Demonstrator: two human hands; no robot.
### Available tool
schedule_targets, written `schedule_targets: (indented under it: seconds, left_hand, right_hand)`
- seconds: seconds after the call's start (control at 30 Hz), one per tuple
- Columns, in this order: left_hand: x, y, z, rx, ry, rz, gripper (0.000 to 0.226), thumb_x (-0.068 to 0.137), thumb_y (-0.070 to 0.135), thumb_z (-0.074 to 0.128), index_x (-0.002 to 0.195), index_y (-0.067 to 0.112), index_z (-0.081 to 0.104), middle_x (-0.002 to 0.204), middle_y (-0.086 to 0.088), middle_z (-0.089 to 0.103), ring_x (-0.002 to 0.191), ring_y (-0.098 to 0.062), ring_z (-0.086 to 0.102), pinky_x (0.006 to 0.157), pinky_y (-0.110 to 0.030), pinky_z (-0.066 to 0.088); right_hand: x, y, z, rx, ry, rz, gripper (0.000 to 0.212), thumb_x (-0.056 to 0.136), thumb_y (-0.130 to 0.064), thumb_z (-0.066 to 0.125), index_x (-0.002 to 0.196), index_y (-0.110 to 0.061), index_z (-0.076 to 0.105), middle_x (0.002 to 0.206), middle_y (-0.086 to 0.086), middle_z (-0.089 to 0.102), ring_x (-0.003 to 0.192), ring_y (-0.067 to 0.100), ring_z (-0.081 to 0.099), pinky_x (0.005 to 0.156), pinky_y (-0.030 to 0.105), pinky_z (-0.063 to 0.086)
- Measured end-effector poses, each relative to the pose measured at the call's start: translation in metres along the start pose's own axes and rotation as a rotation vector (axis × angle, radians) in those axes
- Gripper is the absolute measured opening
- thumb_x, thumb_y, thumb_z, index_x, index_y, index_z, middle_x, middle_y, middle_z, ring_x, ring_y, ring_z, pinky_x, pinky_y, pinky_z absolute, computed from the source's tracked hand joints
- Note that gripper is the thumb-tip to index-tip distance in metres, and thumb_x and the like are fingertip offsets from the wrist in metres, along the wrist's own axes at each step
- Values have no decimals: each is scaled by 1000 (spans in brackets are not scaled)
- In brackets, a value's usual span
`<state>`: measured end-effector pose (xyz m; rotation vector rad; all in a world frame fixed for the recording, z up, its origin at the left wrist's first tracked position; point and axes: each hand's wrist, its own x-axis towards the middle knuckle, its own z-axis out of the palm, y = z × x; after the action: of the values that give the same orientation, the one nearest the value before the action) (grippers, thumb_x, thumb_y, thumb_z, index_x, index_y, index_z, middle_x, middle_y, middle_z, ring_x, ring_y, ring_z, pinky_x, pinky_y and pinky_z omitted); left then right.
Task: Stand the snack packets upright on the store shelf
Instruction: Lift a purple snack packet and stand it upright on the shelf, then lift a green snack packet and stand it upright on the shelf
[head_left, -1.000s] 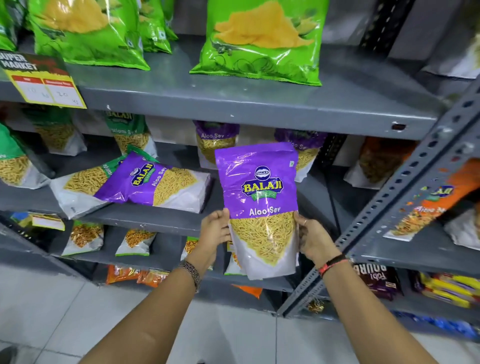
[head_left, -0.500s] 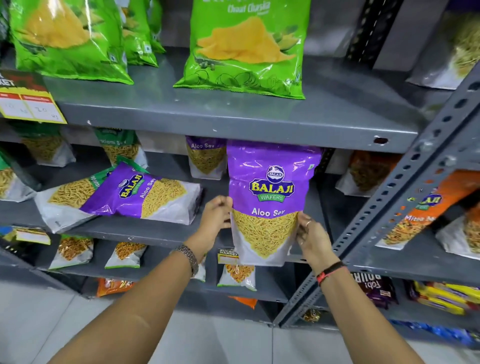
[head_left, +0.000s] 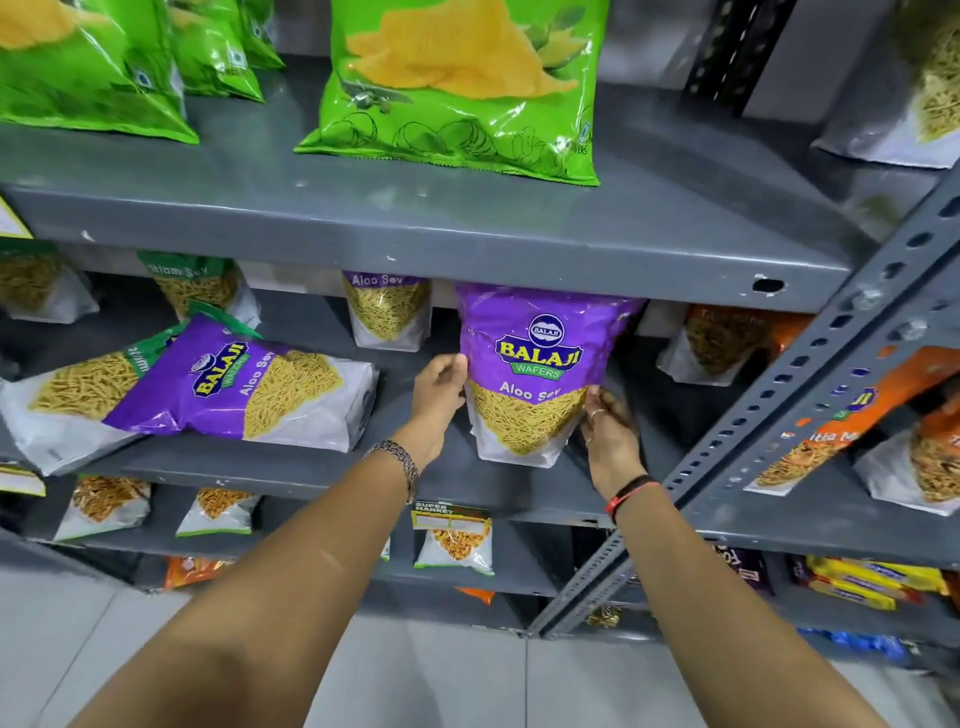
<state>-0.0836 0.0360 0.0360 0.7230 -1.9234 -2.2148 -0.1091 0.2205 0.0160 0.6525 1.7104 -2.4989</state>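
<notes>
Packet (head_left: 535, 374) now on shelf (head_left: 322, 467), upright, both hands' grip clasping its sides

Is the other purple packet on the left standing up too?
No, the purple packet on the left lies tipped on its side over another packet, while the hands hold the purple packet in the middle upright.

The purple Aloo Sev packet (head_left: 535, 379), held in front of the middle shelf (head_left: 291, 462) a second ago with its base below that shelf's front edge, now stands upright on the shelf, its top tucked under the shelf above. The left hand (head_left: 439, 387), earlier at the packet's lower left side, now presses its left edge higher up, near the logo. The right hand (head_left: 608, 431) moves with the packet from below the shelf's edge to above it, clasping the lower right corner.
</notes>
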Motion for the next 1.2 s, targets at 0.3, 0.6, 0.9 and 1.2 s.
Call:
schedule_targets:
  seconds: [0.3,0.6,0.9,1.2]
  left_hand:
    - [-33,-58,-74,-283,234,-267,31,98,16,34,122,2,48,132,-23,55,114,-37,57,81,-33,52]
    - [-26,-49,-182,-351,401,-238,25,98,23,35,79,15,50,96,-12,61,63,-17,62,59,-26,51]
    - [7,-35,-261,-332,283,-316,25,97,30,38,94,6,47,83,-7,58,69,-18,58,54,-24,54]
    - [19,-33,-288,-418,102,-417,21,96,15,40,75,13,39,107,-19,49,72,-26,67,70,-34,55]
  right_hand:
    - [-48,71,-11,-283,83,238,17,90,-7,45,80,-13,58,76,3,58,63,13,50,56,24,43]
    - [-79,100,125,-663,-364,-97,32,81,-2,42,70,-25,62,94,7,66,90,22,59,82,38,52]
    - [-65,96,273,-1271,-477,-424,34,90,-30,47,107,-6,63,118,23,60,114,41,54,94,42,45]
    - [-65,111,346,-1563,-530,-101,55,98,-34,31,134,6,41,144,27,40,132,37,40,104,33,34]
